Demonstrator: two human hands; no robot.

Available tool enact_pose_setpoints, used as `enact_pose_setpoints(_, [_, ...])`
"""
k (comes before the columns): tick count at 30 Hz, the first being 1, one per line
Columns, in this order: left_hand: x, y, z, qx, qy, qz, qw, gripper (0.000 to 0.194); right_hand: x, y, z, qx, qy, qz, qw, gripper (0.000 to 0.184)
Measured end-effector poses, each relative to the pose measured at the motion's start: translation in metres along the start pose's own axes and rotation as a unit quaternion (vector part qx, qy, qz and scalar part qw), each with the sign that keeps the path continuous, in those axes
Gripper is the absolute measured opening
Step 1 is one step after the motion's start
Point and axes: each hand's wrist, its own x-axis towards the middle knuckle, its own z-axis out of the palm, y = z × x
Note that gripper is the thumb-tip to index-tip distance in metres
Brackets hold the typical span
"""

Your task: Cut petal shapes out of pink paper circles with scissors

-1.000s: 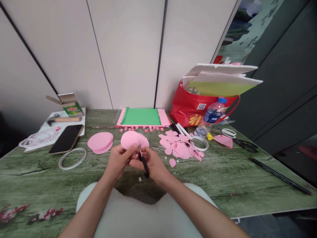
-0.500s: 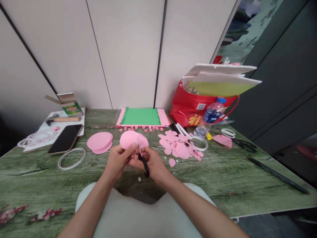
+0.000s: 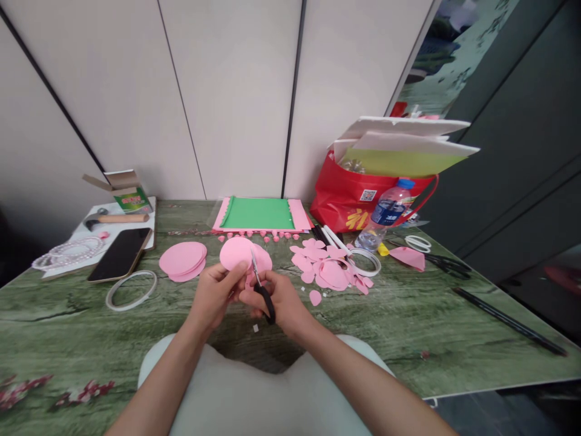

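Pinched in my left hand point(image 3: 220, 290) is a pink paper piece point(image 3: 236, 252) with rounded lobes, held above the table. My right hand point(image 3: 278, 298) grips black-handled scissors point(image 3: 267, 303), their blades pointing up and away across the paper. The fingers of both hands almost meet, hiding the paper's lower part. Left of my hands lies a stack of pink paper circles point(image 3: 181, 259). On the right is a heap of cut pink petal shapes point(image 3: 333, 274), with one loose petal point(image 3: 315, 297) in front of it.
A phone point(image 3: 121, 254), a tape roll point(image 3: 131, 290) and a hammer point(image 3: 122, 218) lie left. Green and pink sheets point(image 3: 258, 213) lie behind small pink buds. A red bag point(image 3: 336, 194), a water bottle point(image 3: 385, 215), another tape roll point(image 3: 365, 262) and a black pencil-like stick point(image 3: 508, 321) are right.
My right hand and the scissors have shifted very slightly to the right, opening a small gap between the fingers of my two hands. The things on the table have stayed put.
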Motion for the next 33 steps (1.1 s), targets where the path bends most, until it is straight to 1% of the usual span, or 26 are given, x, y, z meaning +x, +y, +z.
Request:
enact_pose_setpoints(6, [0.0006, -0.0009, -0.0014, -0.002, 0.002, 0.012, 1.0, 0.031, 0.0003, 0.0038, -0.0007, -0.006, -0.017, -0.005, 1.0, 0.041])
enact_pose_setpoints(9, [0.0003, -0.0008, -0.002, 0.01, 0.002, 0.012, 1.0, 0.031, 0.0012, 0.0046, -0.0012, -0.003, -0.014, -0.006, 1.0, 0.043])
enact_pose_setpoints(15, [-0.0006, -0.0013, -0.0007, 0.037, -0.009, 0.01, 0.999, 0.031, 0.0031, 0.0009, -0.004, -0.009, -0.003, -0.043, 0.999, 0.045])
enact_pose_setpoints(20, [-0.0004, -0.0014, -0.0006, 0.045, -0.015, 0.023, 0.999, 0.03, 0.0022, -0.0031, -0.0041, -0.024, 0.006, -0.025, 0.999, 0.046])
enact_pose_setpoints(25, [0.0009, -0.0011, -0.0008, 0.044, -0.018, 0.027, 0.999, 0.028, 0.0017, -0.0039, -0.0031, -0.026, 0.01, -0.022, 0.999, 0.045])
enact_pose_setpoints(33, [0.0007, -0.0011, -0.0015, 0.039, -0.007, 0.026, 0.999, 0.03, 0.003, -0.0011, -0.0041, -0.013, 0.014, -0.008, 1.0, 0.044])
